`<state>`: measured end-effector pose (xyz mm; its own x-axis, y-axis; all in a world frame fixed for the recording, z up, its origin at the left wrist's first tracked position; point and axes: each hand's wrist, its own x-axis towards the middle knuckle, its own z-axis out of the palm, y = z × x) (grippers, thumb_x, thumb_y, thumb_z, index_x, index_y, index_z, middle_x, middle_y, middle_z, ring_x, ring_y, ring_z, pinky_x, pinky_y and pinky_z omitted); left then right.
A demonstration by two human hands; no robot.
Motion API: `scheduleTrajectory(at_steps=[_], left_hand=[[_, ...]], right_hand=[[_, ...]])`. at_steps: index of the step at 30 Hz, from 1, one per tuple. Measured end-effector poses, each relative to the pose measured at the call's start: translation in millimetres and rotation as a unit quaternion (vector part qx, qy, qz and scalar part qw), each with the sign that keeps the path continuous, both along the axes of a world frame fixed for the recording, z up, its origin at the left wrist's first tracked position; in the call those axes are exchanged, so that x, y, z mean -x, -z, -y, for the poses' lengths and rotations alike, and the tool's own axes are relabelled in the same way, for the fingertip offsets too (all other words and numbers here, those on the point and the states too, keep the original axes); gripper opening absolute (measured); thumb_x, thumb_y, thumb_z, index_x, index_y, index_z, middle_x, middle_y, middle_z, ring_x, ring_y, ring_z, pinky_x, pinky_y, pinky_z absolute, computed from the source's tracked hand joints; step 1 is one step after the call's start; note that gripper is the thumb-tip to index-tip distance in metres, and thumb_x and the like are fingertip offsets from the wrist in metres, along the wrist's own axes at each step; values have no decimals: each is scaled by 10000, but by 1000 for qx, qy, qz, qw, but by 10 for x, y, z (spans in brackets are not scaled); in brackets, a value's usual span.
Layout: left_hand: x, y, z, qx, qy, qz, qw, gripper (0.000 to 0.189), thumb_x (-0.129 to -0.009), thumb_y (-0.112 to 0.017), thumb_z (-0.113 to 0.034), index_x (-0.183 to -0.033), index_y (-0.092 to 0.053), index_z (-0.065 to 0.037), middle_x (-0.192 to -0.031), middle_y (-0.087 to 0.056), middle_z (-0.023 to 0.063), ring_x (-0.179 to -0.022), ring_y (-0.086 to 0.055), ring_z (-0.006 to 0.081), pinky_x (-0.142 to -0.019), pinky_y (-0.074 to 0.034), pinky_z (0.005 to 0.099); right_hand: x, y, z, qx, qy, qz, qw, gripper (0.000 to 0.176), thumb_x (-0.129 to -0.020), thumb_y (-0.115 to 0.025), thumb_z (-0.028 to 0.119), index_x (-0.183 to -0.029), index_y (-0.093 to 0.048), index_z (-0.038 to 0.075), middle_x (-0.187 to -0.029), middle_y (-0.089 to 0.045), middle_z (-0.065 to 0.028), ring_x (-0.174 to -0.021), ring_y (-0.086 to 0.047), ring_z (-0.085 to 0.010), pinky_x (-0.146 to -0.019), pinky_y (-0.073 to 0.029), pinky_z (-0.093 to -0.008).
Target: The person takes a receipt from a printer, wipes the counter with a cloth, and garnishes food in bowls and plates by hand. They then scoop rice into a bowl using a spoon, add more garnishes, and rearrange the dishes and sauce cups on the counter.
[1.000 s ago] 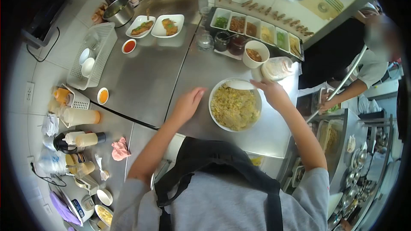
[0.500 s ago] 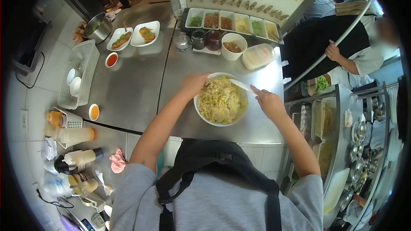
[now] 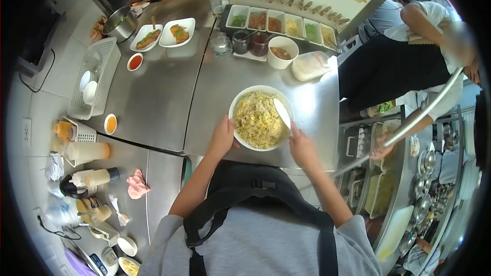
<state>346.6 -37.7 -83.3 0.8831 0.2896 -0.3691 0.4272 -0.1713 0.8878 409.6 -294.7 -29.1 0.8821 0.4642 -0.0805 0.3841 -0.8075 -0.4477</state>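
A large white bowl (image 3: pixel 261 87) full of yellow fried rice (image 3: pixel 257 118) stands on the steel counter in front of my body. My left hand (image 3: pixel 222 137) is closed on the bowl's left rim, thumb at the edge. In my right hand (image 3: pixel 303 148) is the handle of a white serving spoon (image 3: pixel 281 111). The spoon's blade lies over the right side of the rice, just inside the rim. Part of the handle is hidden by my fingers.
Topping trays (image 3: pixel 274 24) line the back, with a paper bowl (image 3: pixel 281 52) and a lidded tub (image 3: pixel 310 66) before them. Two dishes of food (image 3: pixel 177 32) and sauce cups stand left. A pink cloth (image 3: pixel 137 184) lies lower left. A co-worker (image 3: pixel 396 66) leans in at right.
My left hand has moved from the bowl's upper left rim down to its lower left side. My right hand and the spoon came down and closer. The co-worker has bent forward, reaching low.
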Motion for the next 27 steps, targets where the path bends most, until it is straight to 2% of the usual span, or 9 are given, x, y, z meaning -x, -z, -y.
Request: scheduleTrajectory(at_steps=[5, 8, 11, 14, 17, 18, 20, 23, 27], left_hand=[[342, 185, 248, 160, -63, 43, 984, 343, -1012, -276, -230, -1300, -288, -44, -927, -624, 186, -575, -664, 244, -480, -557, 330], [434, 111, 370, 282, -80, 13, 956, 354, -1011, -260, -221, -1337, -209, -96, -1096, -575, 210, -682, -686, 286, -567, -586, 348], [445, 44, 453, 314, -88, 6, 945, 365, -1009, -254, -224, -1348, -167, -118, -1166, -546, 208, -730, -691, 311, -623, -590, 355], [523, -169, 229, 273, -18, -45, 961, 360, -1006, -336, -228, -1317, -306, -50, -1016, -626, 192, -782, -687, 269, -681, -570, 340], [865, -879, -286, 131, 59, -35, 989, 335, -985, -447, -247, -1190, -557, -5, -902, -684, 135, -828, -671, 200, -734, -526, 303], [1016, -1355, -389, 71, 86, 88, 990, 332, -975, -478, -259, -1085, -643, 8, -860, -696, 102, -797, -665, 159, -725, -515, 279], [1276, -2418, -397, 9, 152, 211, 966, 301, -965, -481, -216, -1072, -634, 20, -846, -691, 112, -753, -663, 165, -687, -517, 278], [1470, -3431, -164, -147, 336, 395, 842, 298, -963, -485, -213, -1086, -622, 22, -869, -683, 114, -771, -659, 169, -704, -513, 284], [1424, -3798, 190, -248, 459, 477, 708, 298, -960, -489, -209, -1104, -607, 24, -899, -673, 118, -795, -653, 175, -725, -509, 291]], right_hand=[[-97, -215, -38, -31, -16, -38, 999, 554, -870, -511, 87, -1395, -341, 42, -962, -580, -271, -845, -579, -452, -763, -480, -504], [-75, -28, 54, 17, -35, -40, 998, 562, -871, -507, 86, -1400, -322, 37, -948, -584, -271, -839, -577, -458, -757, -477, -506], [168, 117, -182, -34, -15, -22, 999, 549, -874, -504, 89, -1393, -331, 34, -938, -589, -261, -844, -577, -447, -747, -476, -497], [52, -94, -154, -46, -51, -30, 997, 551, -879, -493, 83, -1399, -321, 26, -960, -593, -261, -838, -588, -440, -733, -478, -489], [5, -478, -74, 0, -87, -28, 996, 545, -880, -487, 92, -1401, -332, 47, -953, -600, -246, -846, -593, -421, -743, -475, -490], [33, -533, -87, 42, -102, -20, 994, 534, -880, -486, 96, -1393, -347, 50, -947, -603, -236, -851, -594, -412, -749, -475, -488], [69, -533, -164, 78, -121, -20, 989, 510, -878, -486, 103, -1374, -380, 54, -940, -609, -219, -856, -601, -392, -759, -479, -481], [-82, -545, -329, 84, -152, -21, 985, 470, -875, -487, 112, -1338, -432, 58, -933, -618, -198, -855, -614, -363, -767, -489, -465], [-116, -1106, -222, 166, -183, -7, 969, 457, -869, -497, 114, -1325, -464, 96, -925, -624, -181, -861, -617, -343, -779, -485, -451]])
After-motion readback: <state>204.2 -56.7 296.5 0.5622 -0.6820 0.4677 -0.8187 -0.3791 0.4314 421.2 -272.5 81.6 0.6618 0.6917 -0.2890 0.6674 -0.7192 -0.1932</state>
